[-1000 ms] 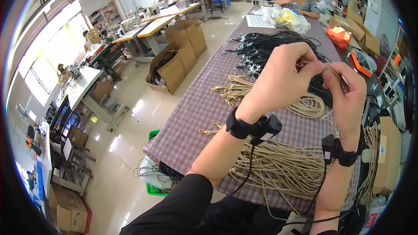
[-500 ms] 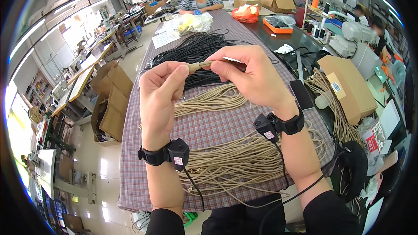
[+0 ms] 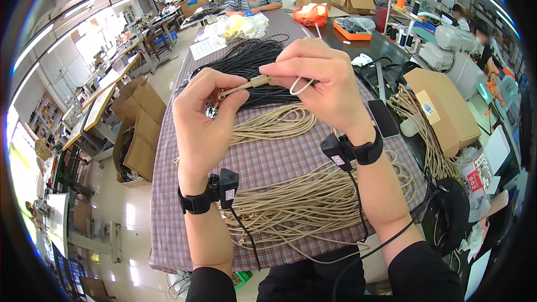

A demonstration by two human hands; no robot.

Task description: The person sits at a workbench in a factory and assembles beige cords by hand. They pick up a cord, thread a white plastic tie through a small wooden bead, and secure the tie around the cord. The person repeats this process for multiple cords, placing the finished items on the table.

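Above the table, my left hand [image 3: 204, 123] is closed, pinching a beige cord between thumb and fingers. A short, thicker beige sleeve [image 3: 259, 81] sits around the cord between my hands. Shiny metal hardware [image 3: 212, 111] shows inside the curl of my left fingers. Closed at the sleeve's other end is my right hand [image 3: 333, 86], whose thumb is partly hidden. A thin white strip [image 3: 301, 90] loops out below my right fingers, and its end sticks up above them. Under my hands lie a black cord bundle [image 3: 238, 62] and a beige cord bundle [image 3: 274, 126].
A larger beige cord bundle [image 3: 302, 204] covers the near part of the checked tablecloth [image 3: 179, 212]. On the right are a phone [image 3: 383, 118], a cardboard box [image 3: 442, 113] and more beige cords. A person [image 3: 253, 0] sits at the far end behind plastic bags [image 3: 240, 27].
My left hand has turned and opened its curl, showing the metal hardware and more cord. The sleeve is now exposed. The white strip in my right hand now forms a loop.
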